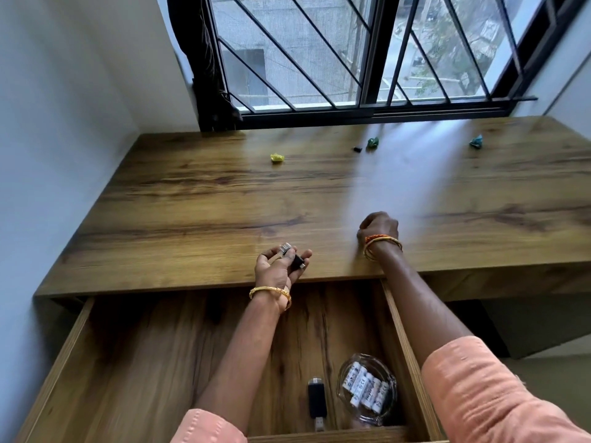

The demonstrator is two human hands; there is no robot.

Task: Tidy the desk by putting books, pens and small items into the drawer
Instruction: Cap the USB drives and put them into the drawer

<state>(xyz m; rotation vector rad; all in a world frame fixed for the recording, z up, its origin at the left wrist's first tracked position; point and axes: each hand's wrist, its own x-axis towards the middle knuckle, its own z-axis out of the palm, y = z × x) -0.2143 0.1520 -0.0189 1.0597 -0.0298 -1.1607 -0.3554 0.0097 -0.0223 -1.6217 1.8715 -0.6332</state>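
the desk (pixel 192 193) runs under the window, and its drawer (pixel 137 362) stands pulled out below the front edge. in the drawer, near the front right corner, a glass dish (pixel 347 372) holds white batteries (pixel 364 386), and a black usb stick (pixel 316 399) lies just beside it. the right hand (pixel 379 228) rests curled on the desk; whether it holds anything i cannot tell. the left hand (pixel 281 262), palm up over the desk edge, cradles a small black and clear piece (pixel 292 259), likely another stick. best to lower that hand into the drawer and set the piece beside the usb stick, not drop it. far back, three crumpled wrappers (pixel 277 158) and a small black bit (pixel 357 149) remain.
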